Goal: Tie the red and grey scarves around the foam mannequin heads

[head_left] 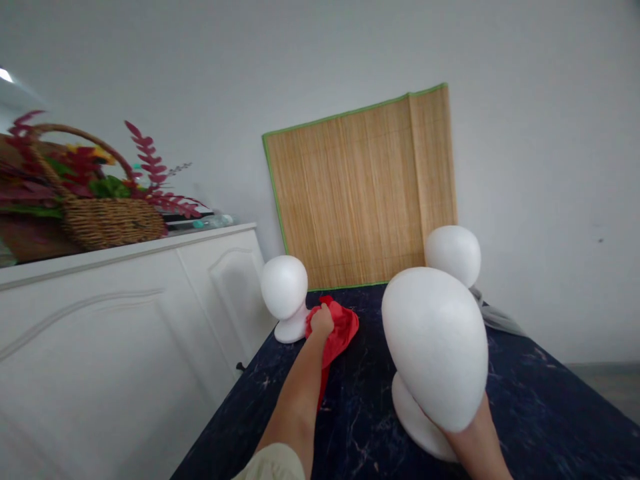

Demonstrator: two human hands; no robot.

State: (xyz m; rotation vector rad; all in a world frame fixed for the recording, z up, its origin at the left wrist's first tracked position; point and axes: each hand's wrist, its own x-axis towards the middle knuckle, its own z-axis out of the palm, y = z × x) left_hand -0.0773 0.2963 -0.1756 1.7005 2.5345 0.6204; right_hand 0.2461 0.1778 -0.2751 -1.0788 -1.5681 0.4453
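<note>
My left hand (323, 321) reaches forward and is closed on a piece of shiny red cloth (344, 327), bunched up, with a narrow red strip trailing toward me along the table. Close in front of me is a white mannequin head (435, 340) on a round base. My right hand (453, 433) is at its neck, mostly hidden behind the head, and seems to grip it there. Just left of the cloth, a second white mannequin head (285, 288) stands near the table's left edge.
Another white mannequin head (454, 253) stands at the back right, beside grey fabric (500, 321). The dark marbled table (370, 413) meets a white cabinet (125, 320) bearing a wicker flower basket (113, 220). A bamboo mat (355, 200) covers part of the wall behind.
</note>
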